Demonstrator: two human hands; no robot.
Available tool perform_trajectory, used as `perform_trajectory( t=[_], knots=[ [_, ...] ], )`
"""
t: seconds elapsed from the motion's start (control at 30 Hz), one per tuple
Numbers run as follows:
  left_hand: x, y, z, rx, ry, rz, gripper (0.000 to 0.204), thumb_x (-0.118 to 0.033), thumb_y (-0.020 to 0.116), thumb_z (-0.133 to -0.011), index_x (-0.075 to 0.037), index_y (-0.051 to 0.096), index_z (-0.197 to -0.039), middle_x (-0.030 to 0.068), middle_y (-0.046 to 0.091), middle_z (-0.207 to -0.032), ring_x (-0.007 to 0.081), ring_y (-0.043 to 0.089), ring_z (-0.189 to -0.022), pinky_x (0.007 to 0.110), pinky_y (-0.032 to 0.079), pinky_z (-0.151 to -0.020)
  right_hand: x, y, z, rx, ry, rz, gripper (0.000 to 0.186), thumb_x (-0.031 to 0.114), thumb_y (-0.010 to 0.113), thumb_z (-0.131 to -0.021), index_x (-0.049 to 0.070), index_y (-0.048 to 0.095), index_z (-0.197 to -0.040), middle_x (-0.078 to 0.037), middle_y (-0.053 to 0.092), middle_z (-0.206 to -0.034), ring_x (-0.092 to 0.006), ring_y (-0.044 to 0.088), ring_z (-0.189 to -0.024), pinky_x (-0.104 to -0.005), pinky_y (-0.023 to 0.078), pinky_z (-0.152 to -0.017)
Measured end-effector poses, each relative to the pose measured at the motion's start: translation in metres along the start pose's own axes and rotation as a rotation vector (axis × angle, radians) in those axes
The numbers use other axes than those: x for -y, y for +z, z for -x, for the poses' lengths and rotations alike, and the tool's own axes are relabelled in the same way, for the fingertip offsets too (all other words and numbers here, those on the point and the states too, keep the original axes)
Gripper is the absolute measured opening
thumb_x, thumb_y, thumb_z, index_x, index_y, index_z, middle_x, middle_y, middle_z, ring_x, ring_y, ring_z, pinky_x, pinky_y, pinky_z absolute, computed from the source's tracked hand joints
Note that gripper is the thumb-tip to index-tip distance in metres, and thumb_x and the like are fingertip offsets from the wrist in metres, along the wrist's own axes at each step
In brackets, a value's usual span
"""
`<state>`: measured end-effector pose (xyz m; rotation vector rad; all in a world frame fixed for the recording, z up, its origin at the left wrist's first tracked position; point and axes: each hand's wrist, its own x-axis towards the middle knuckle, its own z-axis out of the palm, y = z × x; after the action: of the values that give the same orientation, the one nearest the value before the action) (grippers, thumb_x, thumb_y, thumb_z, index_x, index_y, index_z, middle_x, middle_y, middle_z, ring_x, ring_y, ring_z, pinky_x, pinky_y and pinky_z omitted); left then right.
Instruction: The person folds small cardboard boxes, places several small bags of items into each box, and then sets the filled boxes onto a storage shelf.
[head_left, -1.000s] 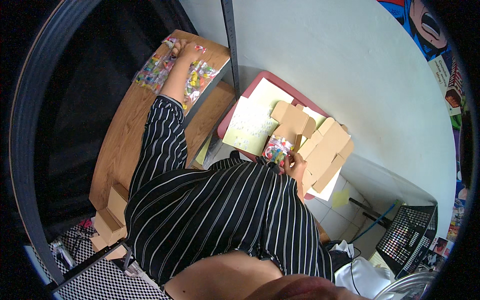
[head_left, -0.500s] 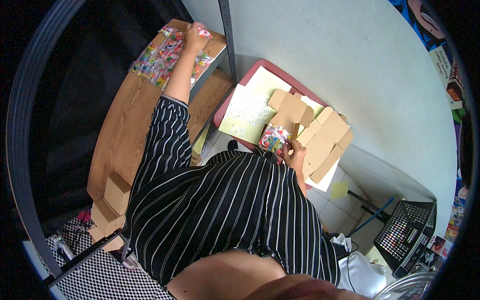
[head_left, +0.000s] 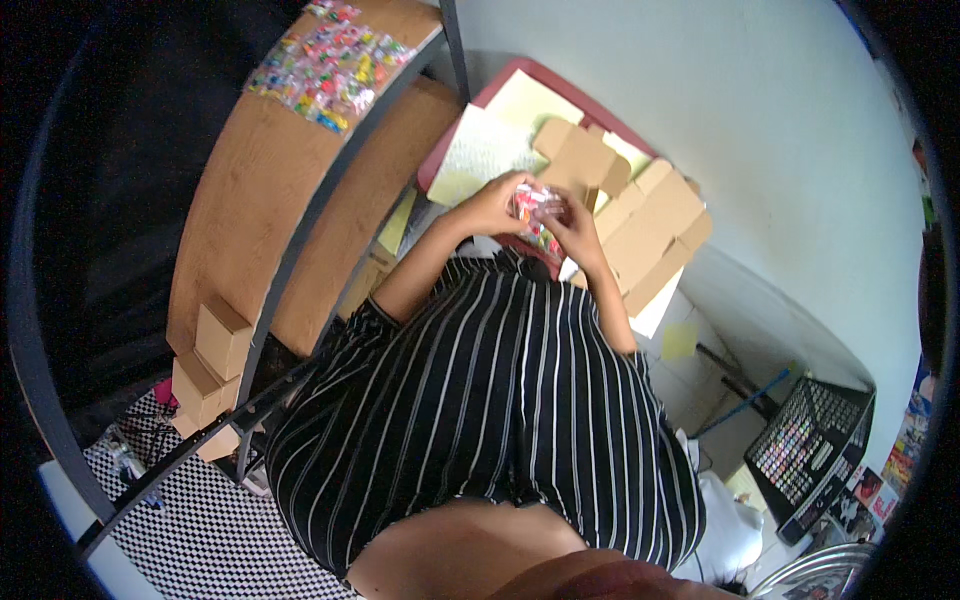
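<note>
Both hands come together over the pink-red tray. Curled around a small clear packet (head_left: 527, 203) with red and colourful contents is my left hand (head_left: 490, 206). My right hand (head_left: 576, 232) is closed at the packet's right side, its fingertips against the plastic. Just below them, partly covered by the hands, more colourful packets (head_left: 546, 241) show. An unfolded brown cardboard box (head_left: 580, 160) lies just beyond my hands. Another flattened cardboard box (head_left: 655, 235) rests to the right of my right hand.
Many small colourful packets (head_left: 335, 65) are spread on the wooden shelf (head_left: 235, 190) at left. Small brown boxes (head_left: 222, 340) stand at its near end. The tray (head_left: 535, 75) holds pale yellow sheets (head_left: 480, 150). A black basket (head_left: 810, 450) sits at lower right, beside the wall.
My left hand has left the packets on the shelf and come over to the tray with a packet in it. My right hand has risen slightly to meet it.
</note>
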<state>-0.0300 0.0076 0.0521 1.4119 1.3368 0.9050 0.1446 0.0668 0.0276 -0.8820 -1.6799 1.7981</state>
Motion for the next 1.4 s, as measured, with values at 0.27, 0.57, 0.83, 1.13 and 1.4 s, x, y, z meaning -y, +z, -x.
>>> perform_trajectory(
  t=[0.27, 0.57, 0.83, 1.13, 1.4],
  knots=[
    [0.030, 0.032, -0.012, -0.343, -0.028, -0.033, 0.070, -0.013, 0.068, -0.069, -0.003, 0.027, -0.124, 0.0176, 0.037, -0.119, 0.0242, 0.052, -0.097, 0.033, 0.048, -0.075, -0.049, -0.043, -0.005, -0.450, 0.104, 0.348, 0.052, 0.013, 0.069, -0.068, -0.005, 0.044, -0.111, -0.012, 0.061, -0.075, -0.0171, 0.060, -0.065, -0.0281, 0.049, -0.058],
    [0.076, 0.046, 0.013, -0.351, -0.209, -0.093, 0.055, -0.018, 0.067, -0.070, -0.001, 0.039, -0.114, 0.0164, 0.045, -0.110, 0.0235, 0.054, -0.088, 0.033, 0.045, -0.076, -0.073, -0.008, -0.008, -0.289, 0.110, 0.497, 0.040, 0.016, 0.071, -0.065, 0.001, 0.054, -0.098, -0.011, 0.062, -0.070, -0.0161, 0.061, -0.061, -0.0273, 0.049, -0.055],
    [0.080, 0.031, 0.027, -0.468, -0.158, -0.118, 0.046, -0.012, 0.065, -0.069, -0.004, 0.044, -0.109, 0.0139, 0.046, -0.107, 0.0217, 0.054, -0.082, 0.032, 0.045, -0.076, -0.078, 0.002, -0.009, -0.222, -0.067, 0.720, 0.036, 0.020, 0.073, -0.061, 0.000, 0.060, -0.088, -0.012, 0.062, -0.071, -0.0182, 0.059, -0.059, -0.0297, 0.047, -0.056],
    [0.003, -0.129, 0.017, -1.030, 0.167, -0.777, 0.031, -0.013, 0.060, -0.072, -0.006, 0.051, -0.100, 0.0101, 0.053, -0.094, 0.0254, 0.049, -0.085, 0.038, 0.037, -0.079, -0.085, 0.004, 0.002, -0.340, 0.068, 0.453, 0.038, 0.020, 0.071, -0.063, 0.000, 0.061, -0.094, -0.012, 0.064, -0.075, -0.0189, 0.060, -0.063, -0.0294, 0.048, -0.061],
    [0.000, -0.169, -0.027, -0.941, -0.084, -1.252, 0.044, -0.029, 0.064, -0.070, -0.014, 0.050, -0.109, 0.0022, 0.048, -0.110, 0.0240, 0.038, -0.104, 0.044, 0.028, -0.082, -0.075, 0.003, 0.002, -0.248, -0.063, 0.883, 0.035, 0.023, 0.069, -0.064, 0.007, 0.058, -0.093, -0.015, 0.053, -0.087, -0.0327, 0.055, -0.078, -0.0397, 0.046, -0.067]
  ],
)
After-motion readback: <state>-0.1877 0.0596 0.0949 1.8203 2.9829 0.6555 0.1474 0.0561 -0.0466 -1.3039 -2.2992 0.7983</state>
